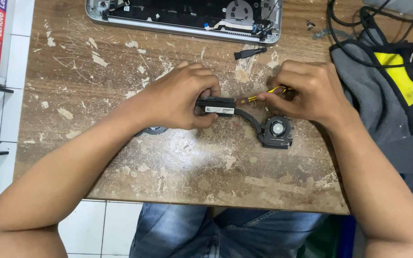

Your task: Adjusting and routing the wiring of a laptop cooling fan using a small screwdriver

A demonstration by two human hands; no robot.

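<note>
My left hand (180, 95) grips the flat black end of a laptop cooling assembly (216, 106), pressing it on the worn wooden table (168, 167). A dark heat pipe curves from it to a small round fan (277, 130) on the right. A second fan (153, 130) peeks out under my left wrist. My right hand (311, 91) holds a small screwdriver with a yellow and dark handle (264, 95), its tip at the black block's right edge.
An opened silver laptop base (187, 16) lies along the table's far edge. A small black tool (250, 52) rests just in front of it. A grey and yellow cloth bag (383, 91) and black cables (354, 28) fill the right side. White floor tiles show at left.
</note>
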